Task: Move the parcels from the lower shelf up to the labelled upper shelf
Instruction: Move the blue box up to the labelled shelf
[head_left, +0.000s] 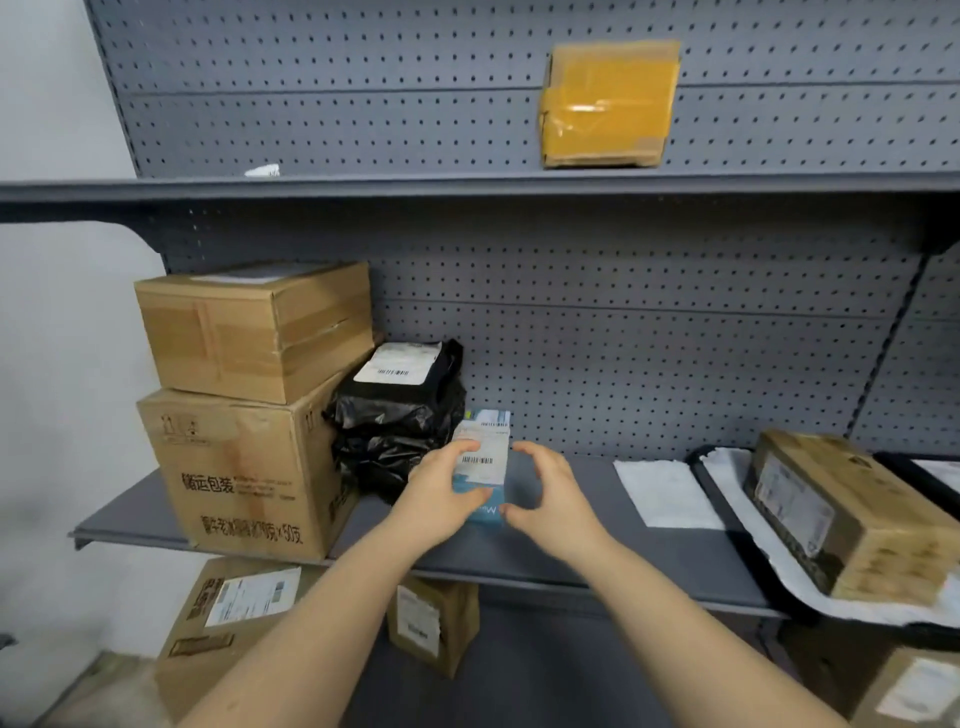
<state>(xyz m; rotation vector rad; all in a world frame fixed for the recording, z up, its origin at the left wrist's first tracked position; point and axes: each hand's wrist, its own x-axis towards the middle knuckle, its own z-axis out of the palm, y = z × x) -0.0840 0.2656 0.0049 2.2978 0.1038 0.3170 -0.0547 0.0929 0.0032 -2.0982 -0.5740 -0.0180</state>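
A small light-blue parcel (483, 457) with a white barcode label stands on the grey lower shelf (571, 556). My left hand (441, 493) grips its left side, fingers over the label. My right hand (545, 493) hovers curled just right of it, thumb near its lower corner, holding nothing. A black plastic-wrapped parcel (400, 415) leans beside two stacked cardboard boxes (249, 415) at the left. One yellow-taped parcel (608, 104) stands on the upper shelf (467, 187).
A brown box (841, 514) lies on white wrapping at the right of the lower shelf, next to a flat white sheet (665, 493). More cardboard boxes (234, 623) sit below. A small white label (262, 170) lies on the upper shelf at left.
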